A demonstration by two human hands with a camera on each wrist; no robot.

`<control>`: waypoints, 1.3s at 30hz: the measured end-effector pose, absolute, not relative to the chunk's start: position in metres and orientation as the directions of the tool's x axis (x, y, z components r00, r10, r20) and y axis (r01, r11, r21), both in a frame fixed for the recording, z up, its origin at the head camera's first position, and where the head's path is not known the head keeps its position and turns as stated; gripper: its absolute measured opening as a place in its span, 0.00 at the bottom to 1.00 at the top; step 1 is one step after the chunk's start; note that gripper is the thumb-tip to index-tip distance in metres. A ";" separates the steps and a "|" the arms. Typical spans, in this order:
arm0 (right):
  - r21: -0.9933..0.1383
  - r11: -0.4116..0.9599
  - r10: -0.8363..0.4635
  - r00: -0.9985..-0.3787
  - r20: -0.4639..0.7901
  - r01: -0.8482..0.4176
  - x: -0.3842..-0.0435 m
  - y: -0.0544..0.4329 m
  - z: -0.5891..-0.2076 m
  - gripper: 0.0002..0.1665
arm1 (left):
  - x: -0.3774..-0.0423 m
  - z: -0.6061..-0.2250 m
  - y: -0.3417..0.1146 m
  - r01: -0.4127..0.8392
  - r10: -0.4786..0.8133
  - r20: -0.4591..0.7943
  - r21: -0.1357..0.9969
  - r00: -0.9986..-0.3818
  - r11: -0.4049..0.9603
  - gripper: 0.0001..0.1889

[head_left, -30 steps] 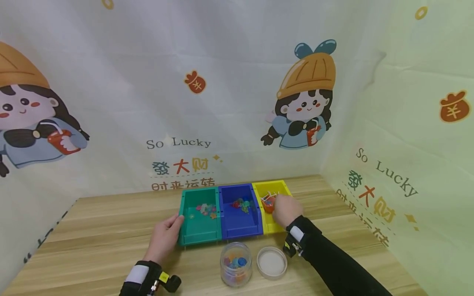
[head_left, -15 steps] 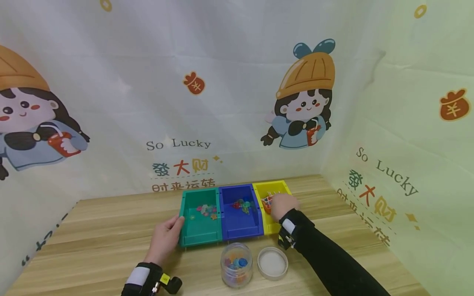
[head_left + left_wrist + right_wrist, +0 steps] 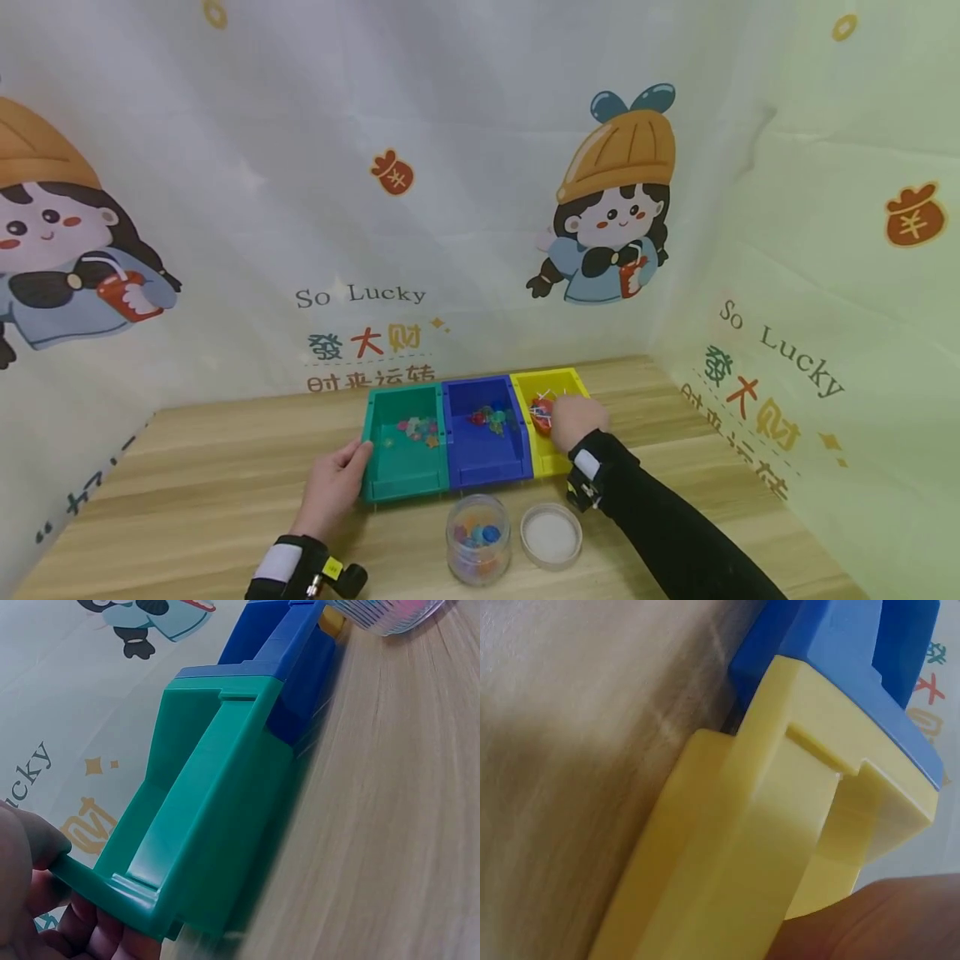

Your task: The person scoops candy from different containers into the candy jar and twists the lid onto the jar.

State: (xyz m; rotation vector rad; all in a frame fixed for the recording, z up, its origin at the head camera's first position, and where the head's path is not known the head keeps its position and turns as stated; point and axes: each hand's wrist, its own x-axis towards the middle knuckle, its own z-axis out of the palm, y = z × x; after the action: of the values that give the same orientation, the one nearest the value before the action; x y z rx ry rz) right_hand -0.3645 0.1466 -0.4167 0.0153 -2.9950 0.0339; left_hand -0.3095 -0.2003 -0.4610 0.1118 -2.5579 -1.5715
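Observation:
In the head view my left hand point(image 3: 330, 492) is at the left side of a green bin point(image 3: 408, 483). The left wrist view shows thumb and fingers pinching its rim point(image 3: 105, 892). My right hand point(image 3: 579, 423) reaches into a yellow bin point(image 3: 553, 465), beside a small red-orange object point(image 3: 542, 415) with thin white sticks around it. Its fingertips are hidden in the head view, and I cannot tell what they hold. Only the edge of that hand point(image 3: 885, 922) shows in the right wrist view. A blue bin point(image 3: 491, 473) joins the two others.
Small colourful pieces point(image 3: 417, 429) lie in the green bin, and more pieces point(image 3: 491, 416) in the blue one. In front stands a clear open jar point(image 3: 477, 562) with coloured bits inside. A round white lid point(image 3: 551, 536) lies beside it on the wooden table point(image 3: 225, 467).
My right hand and wrist have shifted slightly left within the yellow bin, and the red-orange object and white sticks there have changed position a little. My left hand keeps its place.

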 end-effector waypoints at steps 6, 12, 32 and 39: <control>-0.048 0.998 -0.026 -0.983 0.182 -0.035 -0.365 0.152 -0.424 0.12 | -0.308 -0.464 -0.199 0.014 -0.142 0.087 0.894 -0.986 0.448 0.27; -0.056 0.998 -0.028 -0.977 0.212 -0.041 -0.366 0.154 -0.429 0.10 | -0.309 -0.464 -0.199 0.021 -0.139 0.093 0.894 -0.986 0.448 0.27; -0.068 0.997 -0.010 -0.971 0.237 -0.027 -0.365 0.151 -0.434 0.10 | -0.309 -0.464 -0.199 -0.011 -0.156 0.064 0.898 -0.986 0.440 0.27; -0.121 0.993 0.022 -0.979 0.203 -0.003 -0.366 0.154 -0.434 0.11 | -0.310 -0.464 -0.198 0.001 -0.158 0.081 0.895 -0.984 0.447 0.26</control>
State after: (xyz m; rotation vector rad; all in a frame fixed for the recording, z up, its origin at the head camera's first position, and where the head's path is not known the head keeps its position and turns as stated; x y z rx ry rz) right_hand -0.3657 0.1536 -0.4336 -0.0145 -2.9303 0.1786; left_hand -0.3096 -0.1981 -0.4638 0.1389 -2.5395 -1.5704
